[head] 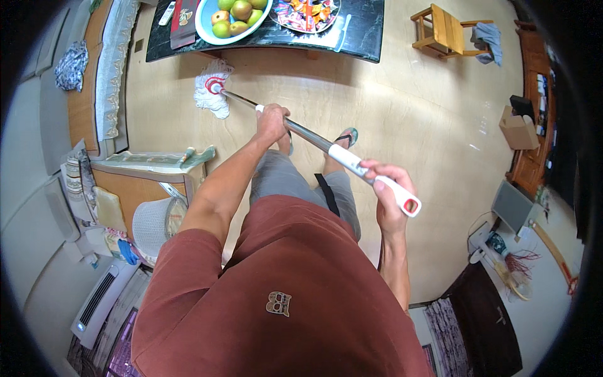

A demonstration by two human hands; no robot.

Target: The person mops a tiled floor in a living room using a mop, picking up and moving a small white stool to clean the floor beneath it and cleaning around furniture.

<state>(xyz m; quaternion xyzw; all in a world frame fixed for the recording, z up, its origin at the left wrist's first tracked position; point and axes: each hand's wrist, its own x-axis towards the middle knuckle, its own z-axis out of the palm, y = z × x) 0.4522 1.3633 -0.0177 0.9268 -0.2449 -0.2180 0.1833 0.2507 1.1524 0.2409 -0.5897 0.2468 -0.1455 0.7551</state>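
Note:
A string mop with a metal and white plastic handle (308,135) slants across the view in front of me. My left hand (272,123) is closed around the shaft about halfway along. Near the top end, my right hand (391,186) grips the white plastic part, just below the red-ringed hanging hole. The white mop head (213,89) rests spread on the tiled floor, close to the front edge of a dark stone-topped table (360,35), left of my feet.
On the table are a blue basin (203,28) of fruit, a tray of wrapped sweets (308,14) and a remote control (167,13). A wooden chair (447,32) bears a grey cloth. Left stands a bench (136,188) with cushions; right, a cardboard box (518,129) beside a wooden cabinet.

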